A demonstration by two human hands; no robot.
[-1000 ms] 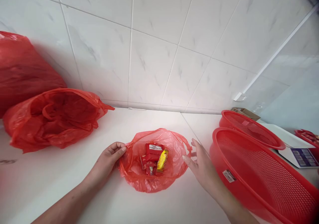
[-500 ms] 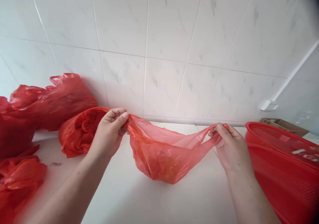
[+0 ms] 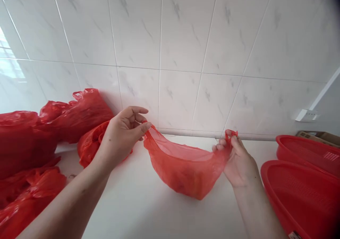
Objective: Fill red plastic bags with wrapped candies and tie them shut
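A thin red plastic bag (image 3: 183, 171) hangs stretched between my two hands above the white table, its mouth sagging in the middle. My left hand (image 3: 127, 123) pinches one top corner between thumb and fingers, with the index finger lifted away. At the opposite corner, my right hand (image 3: 236, 157) grips the bag's handle, and a small loop of film sticks up above the thumb. Something yellowish shows faintly through the lower part of the bag, but I cannot make it out.
Several filled red plastic bags (image 3: 79, 116) stand along the left side against the tiled wall (image 3: 180, 37). Two red plastic baskets (image 3: 300, 193) are at the right, with a cardboard box (image 3: 318, 138) behind them. A white socket (image 3: 306, 115) is on the wall.
The view has shifted slightly to the left. My left index finger has lifted off its pinch. My right hand has turned, drawing its corner of the bag upward and bunching it.
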